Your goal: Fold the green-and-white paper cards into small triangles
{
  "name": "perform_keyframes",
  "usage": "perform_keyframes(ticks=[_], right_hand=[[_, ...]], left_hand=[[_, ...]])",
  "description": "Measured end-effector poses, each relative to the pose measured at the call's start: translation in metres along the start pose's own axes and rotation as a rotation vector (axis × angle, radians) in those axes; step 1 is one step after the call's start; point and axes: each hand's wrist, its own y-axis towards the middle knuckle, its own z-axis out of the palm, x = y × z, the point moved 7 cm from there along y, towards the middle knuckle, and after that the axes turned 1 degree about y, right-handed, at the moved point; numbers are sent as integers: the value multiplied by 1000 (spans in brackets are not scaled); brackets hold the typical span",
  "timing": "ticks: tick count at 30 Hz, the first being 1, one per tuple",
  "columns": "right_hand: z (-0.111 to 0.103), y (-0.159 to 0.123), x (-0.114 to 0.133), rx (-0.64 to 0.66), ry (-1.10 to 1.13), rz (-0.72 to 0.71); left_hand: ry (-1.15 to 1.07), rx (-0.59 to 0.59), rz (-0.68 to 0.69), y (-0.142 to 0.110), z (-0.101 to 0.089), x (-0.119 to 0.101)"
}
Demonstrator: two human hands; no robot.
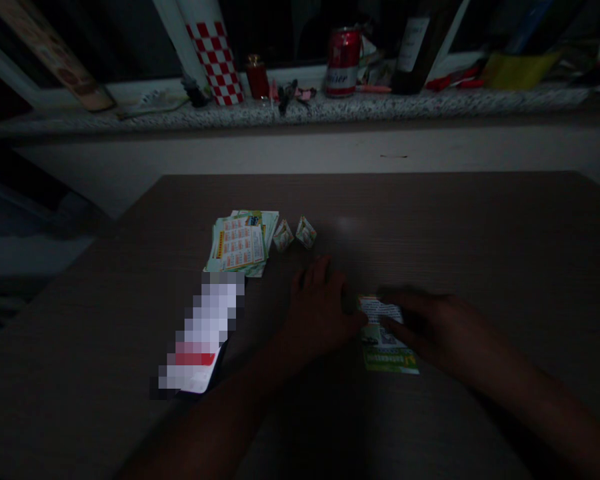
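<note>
A printed paper ticket (391,361), green along its near end with small text and a dark square code above, lies on the brown table between my hands. My left hand (323,307) rests palm down left of it, fingers spread and slightly bent, thumb tip at the ticket's left edge. From the right, my right hand (430,327) reaches over the ticket; its forefinger and thumb are stretched out and apart on the paper, its other fingers mostly hidden. Beyond my left hand sit two small folded paper pieces (283,235), beside a loose stack of similar tickets (240,243).
A lit phone (213,333) with a blurred screen lies left of my left forearm. Behind the table (430,220), a speckled stone sill (300,115) carries a red can (343,61), a red-and-white checkered cylinder (215,63), a dark bottle (413,53) and small items. The light is dim.
</note>
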Motion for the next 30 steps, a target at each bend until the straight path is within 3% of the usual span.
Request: perform_keyframes(ticks=[30], right_hand=[[-2, 1, 2, -35, -1, -29]], left_hand=[[12, -48, 6, -1, 0, 0]])
